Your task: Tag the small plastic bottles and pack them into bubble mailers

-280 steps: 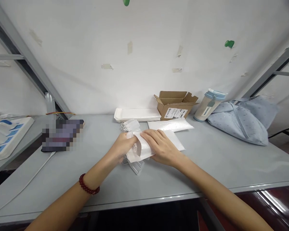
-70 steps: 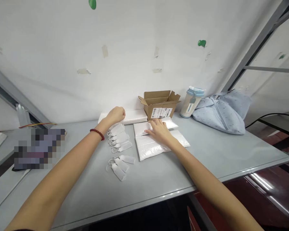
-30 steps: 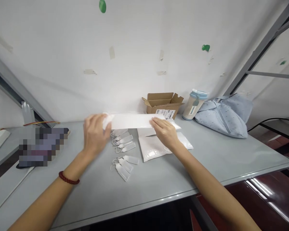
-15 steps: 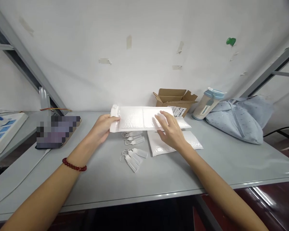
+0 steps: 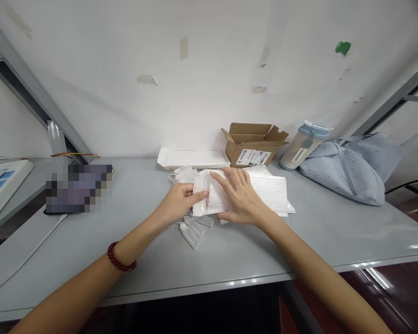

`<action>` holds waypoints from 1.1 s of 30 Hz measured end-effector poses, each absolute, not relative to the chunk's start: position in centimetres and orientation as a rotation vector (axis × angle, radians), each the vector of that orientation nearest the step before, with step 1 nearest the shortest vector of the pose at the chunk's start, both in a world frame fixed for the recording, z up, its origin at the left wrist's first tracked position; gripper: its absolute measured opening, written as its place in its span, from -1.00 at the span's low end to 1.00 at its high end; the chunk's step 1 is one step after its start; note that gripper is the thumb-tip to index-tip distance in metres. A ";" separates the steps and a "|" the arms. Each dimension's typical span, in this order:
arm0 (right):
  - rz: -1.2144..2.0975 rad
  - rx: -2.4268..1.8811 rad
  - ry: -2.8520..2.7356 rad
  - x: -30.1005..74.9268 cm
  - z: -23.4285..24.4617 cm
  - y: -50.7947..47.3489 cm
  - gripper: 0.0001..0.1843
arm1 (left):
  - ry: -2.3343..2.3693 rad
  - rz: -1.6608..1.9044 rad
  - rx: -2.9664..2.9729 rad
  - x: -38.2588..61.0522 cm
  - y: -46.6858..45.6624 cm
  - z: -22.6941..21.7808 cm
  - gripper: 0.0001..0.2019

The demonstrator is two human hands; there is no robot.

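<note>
Both my hands hold a white bubble mailer (image 5: 264,191) just above the grey table (image 5: 202,260). My left hand (image 5: 177,204) pinches its left, open end with thumb and fingers. My right hand (image 5: 238,197) lies flat on top of it, fingers spread. Under and beside the hands lie several small white plastic bottles with loops (image 5: 192,229); a few more bottles (image 5: 184,174) lie behind. Other white mailers (image 5: 288,208) lie flat beneath the held one.
A stack of white mailers (image 5: 191,159) lies at the back by the wall. An open cardboard box (image 5: 252,144), a blue-lidded tumbler (image 5: 301,146) and a light blue bag (image 5: 348,169) stand at the back right. A blurred dark object (image 5: 75,188) with a white cable lies at the left.
I took a mailer from the back stack with both hands and brought it toward me over the bottles. My left hand now pinches its open end; my right hand rests on top.
</note>
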State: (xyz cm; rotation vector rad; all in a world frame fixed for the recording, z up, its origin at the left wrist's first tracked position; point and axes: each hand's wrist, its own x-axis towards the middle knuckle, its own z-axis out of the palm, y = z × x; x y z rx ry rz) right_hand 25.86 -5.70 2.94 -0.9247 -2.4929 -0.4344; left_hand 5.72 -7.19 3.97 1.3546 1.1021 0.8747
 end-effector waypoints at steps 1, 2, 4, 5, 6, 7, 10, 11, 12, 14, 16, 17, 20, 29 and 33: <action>-0.449 -0.904 -2.480 25.9 2.9 -5.6 -0.05 | 1.123 0.870 1.333 5.8 -7.1 3.9 -0.74; -0.462 -0.886 -2.469 26.0 2.9 -5.5 -0.10 | 1.140 0.865 1.322 5.7 -7.0 3.9 -0.74; -0.485 -0.881 -2.440 26.1 3.0 -5.3 -0.24 | 1.187 0.879 1.338 5.3 -6.7 4.0 -0.72; -0.496 -0.901 -2.421 26.2 3.0 -5.2 -0.31 | 1.224 0.908 1.363 4.9 -6.4 4.0 -0.71; -0.507 -0.933 -2.400 26.4 3.0 -5.0 -0.37 | 1.278 0.950 1.398 4.4 -6.0 4.0 -0.70; -0.517 -0.973 -2.378 26.6 3.1 -4.9 -0.42 | 1.348 1.008 1.438 3.8 -5.6 4.1 -0.71; -0.518 -1.098 -2.334 27.3 3.0 -4.2 -0.50 | 1.636 1.183 1.626 1.8 -4.1 3.9 -0.76; -0.510 -1.129 -2.326 27.5 3.0 -4.1 -0.52 | 1.729 1.189 1.708 1.1 -3.7 3.8 -0.79; -0.500 -1.151 -2.320 27.7 2.9 -3.9 -0.53 | 1.800 1.155 1.786 0.6 -3.3 3.7 -0.80; -0.480 -1.184 -2.307 28.0 2.8 -3.6 -0.54 | 1.856 1.013 1.901 -0.2 -2.8 3.5 -0.77; -0.462 -1.201 -2.303 28.0 2.8 -3.5 -0.55 | 1.838 0.893 1.950 -0.5 -2.7 3.4 -0.72; -0.452 -1.205 -2.306 28.0 2.8 -3.5 -0.55 | 1.826 0.860 1.963 -0.5 -2.7 3.3 -0.70; -0.414 -1.207 -2.332 27.9 2.8 -3.6 -0.54 | 1.829 0.804 2.005 -0.2 -2.7 3.2 -0.73; -0.350 -1.238 -2.372 27.6 2.6 -3.5 -0.53 | 1.676 1.094 1.813 0.5 -3.4 3.9 -0.83; -0.356 -1.232 -2.385 27.4 2.5 -3.5 -0.54 | 1.545 1.235 1.736 1.2 -4.0 4.3 -0.82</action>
